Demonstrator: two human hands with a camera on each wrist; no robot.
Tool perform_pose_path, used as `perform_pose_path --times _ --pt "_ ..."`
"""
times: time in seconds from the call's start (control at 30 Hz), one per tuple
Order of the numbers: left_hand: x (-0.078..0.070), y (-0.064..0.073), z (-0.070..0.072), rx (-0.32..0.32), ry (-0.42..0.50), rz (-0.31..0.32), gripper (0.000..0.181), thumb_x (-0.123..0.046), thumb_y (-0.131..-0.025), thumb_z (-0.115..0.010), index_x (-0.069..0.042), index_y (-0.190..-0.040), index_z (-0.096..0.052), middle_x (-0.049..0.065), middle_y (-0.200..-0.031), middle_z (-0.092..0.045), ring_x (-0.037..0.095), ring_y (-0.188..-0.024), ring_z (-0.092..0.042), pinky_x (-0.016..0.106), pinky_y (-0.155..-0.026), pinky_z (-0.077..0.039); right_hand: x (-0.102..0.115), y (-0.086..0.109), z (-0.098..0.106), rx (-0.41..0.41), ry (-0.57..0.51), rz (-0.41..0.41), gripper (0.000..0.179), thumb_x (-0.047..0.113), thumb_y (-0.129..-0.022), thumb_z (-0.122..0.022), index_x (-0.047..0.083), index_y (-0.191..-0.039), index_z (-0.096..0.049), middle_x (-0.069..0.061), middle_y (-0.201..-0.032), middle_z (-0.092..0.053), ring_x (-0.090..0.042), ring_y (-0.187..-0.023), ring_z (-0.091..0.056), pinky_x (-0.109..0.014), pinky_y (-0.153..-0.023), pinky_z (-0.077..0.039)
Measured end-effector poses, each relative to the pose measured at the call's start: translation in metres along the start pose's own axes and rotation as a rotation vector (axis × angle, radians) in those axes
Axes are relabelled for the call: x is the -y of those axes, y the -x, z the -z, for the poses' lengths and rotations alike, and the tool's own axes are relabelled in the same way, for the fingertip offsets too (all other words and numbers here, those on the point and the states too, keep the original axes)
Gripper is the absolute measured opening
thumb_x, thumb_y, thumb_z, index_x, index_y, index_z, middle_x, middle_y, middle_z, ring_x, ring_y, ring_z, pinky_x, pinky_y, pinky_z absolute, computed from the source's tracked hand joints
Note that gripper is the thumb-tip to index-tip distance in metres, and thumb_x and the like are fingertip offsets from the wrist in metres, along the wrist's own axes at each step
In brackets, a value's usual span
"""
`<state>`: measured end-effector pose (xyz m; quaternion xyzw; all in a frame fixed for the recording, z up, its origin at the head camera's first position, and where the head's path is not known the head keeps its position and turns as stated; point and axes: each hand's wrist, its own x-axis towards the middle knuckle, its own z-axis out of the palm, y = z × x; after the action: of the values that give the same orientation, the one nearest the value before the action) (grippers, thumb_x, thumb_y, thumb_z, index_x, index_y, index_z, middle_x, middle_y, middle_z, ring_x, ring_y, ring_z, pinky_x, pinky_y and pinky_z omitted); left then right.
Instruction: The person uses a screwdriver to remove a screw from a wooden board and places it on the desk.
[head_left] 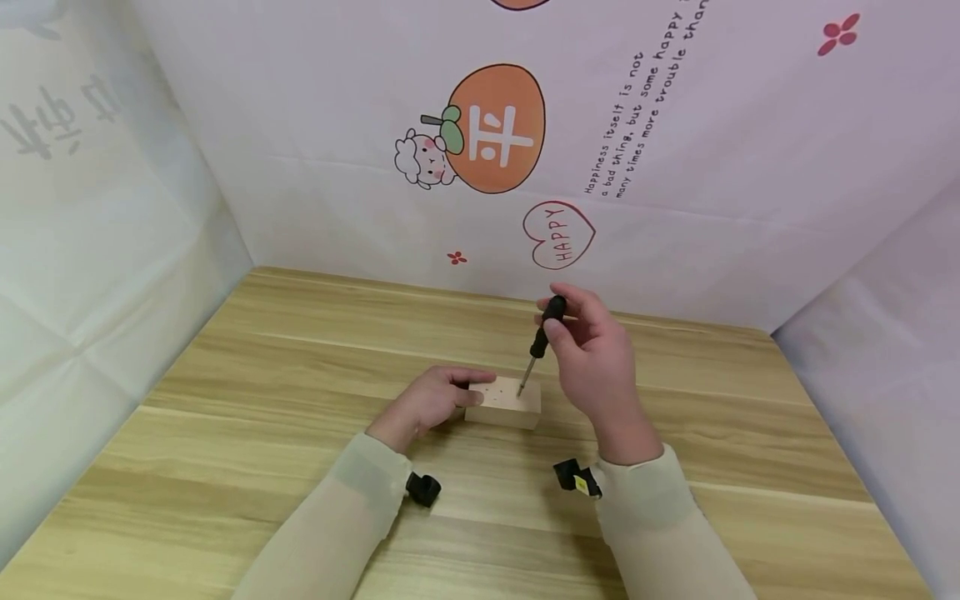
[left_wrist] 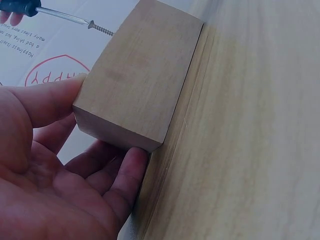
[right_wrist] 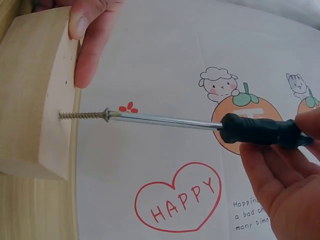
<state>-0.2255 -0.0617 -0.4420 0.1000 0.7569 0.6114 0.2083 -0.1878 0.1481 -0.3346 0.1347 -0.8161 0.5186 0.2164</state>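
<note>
A pale wooden block [head_left: 501, 414] with several small holes in its top lies on the table. My left hand [head_left: 431, 398] grips its left end, the thumb on the near part of the top and fingers along the far side. A screw [right_wrist: 82, 115] stands in the block's top face, most of its thread showing. In my right hand [head_left: 600, 358] is a screwdriver [right_wrist: 257, 130] with a black handle, held between thumb and fingers. Its metal shaft [right_wrist: 165, 121] slants down to the block, and the tip sits in the screw head.
The wood-grain table [head_left: 247, 467] spreads around the block. A white printed cloth [head_left: 337, 208] with cartoon fruit and lettering rises along the table's back edge, and more white cloth [head_left: 885, 333] hangs at the sides. Black wrist cameras [head_left: 423, 489] are strapped to both sleeves.
</note>
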Motion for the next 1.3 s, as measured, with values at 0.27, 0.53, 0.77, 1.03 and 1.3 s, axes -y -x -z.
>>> perform_pose_path --times 0.27,0.53,0.77,1.03,1.3 --pt "0.0 0.0005 0.0006 0.0 -0.007 0.002 0.032 -0.011 -0.096 -0.068 -0.019 -0.126 -0.072 -0.001 -0.138 -0.057 0.027 -0.133 -0.045 0.045 -0.105 -0.039 0.0013 0.0004 0.0004 -0.04 0.136 -0.047 0.044 0.011 -0.094 -0.071 0.019 -0.137 -0.062 -0.003 -0.116 -0.063 -0.017 -0.091 -0.068 -0.029 -0.068 -0.053" --pt "0.0009 0.0004 -0.0006 -0.004 -0.004 -0.006 0.032 -0.01 -0.095 -0.068 -0.017 -0.126 -0.072 0.0 -0.138 -0.058 0.025 -0.13 -0.047 0.043 -0.103 -0.041 -0.0036 0.0015 -0.0032 -0.011 -0.003 0.015 0.037 0.003 -0.099 -0.062 0.014 -0.134 -0.059 -0.004 -0.122 -0.066 -0.02 -0.101 -0.068 -0.024 -0.078 -0.054" --pt "0.001 0.0004 -0.0006 -0.009 -0.005 -0.002 0.032 -0.01 -0.095 -0.068 -0.018 -0.126 -0.072 -0.001 -0.137 -0.058 0.025 -0.13 -0.047 0.044 -0.104 -0.04 -0.001 0.0004 -0.0035 -0.052 0.073 0.016 0.035 0.011 -0.094 -0.072 0.01 -0.128 -0.064 -0.004 -0.115 -0.06 -0.016 -0.098 -0.066 -0.023 -0.077 -0.053" --pt "0.0002 0.001 -0.0004 -0.014 -0.012 0.004 0.032 -0.01 -0.095 -0.068 -0.02 -0.125 -0.072 -0.001 -0.138 -0.058 0.025 -0.13 -0.048 0.044 -0.105 -0.039 -0.0028 0.0006 -0.0032 -0.046 -0.005 0.041 0.035 0.003 -0.095 -0.067 0.01 -0.13 -0.063 -0.006 -0.119 -0.063 -0.018 -0.098 -0.067 -0.023 -0.077 -0.053" --pt "0.0005 0.0012 0.0005 -0.007 -0.005 -0.002 0.032 -0.011 -0.095 -0.068 -0.018 -0.126 -0.072 0.0 -0.138 -0.057 0.025 -0.128 -0.049 0.045 -0.105 -0.039 -0.0002 0.0004 -0.0051 -0.054 0.038 0.017 0.035 0.003 -0.097 -0.064 0.008 -0.131 -0.058 -0.006 -0.119 -0.062 -0.018 -0.097 -0.069 -0.023 -0.077 -0.054"
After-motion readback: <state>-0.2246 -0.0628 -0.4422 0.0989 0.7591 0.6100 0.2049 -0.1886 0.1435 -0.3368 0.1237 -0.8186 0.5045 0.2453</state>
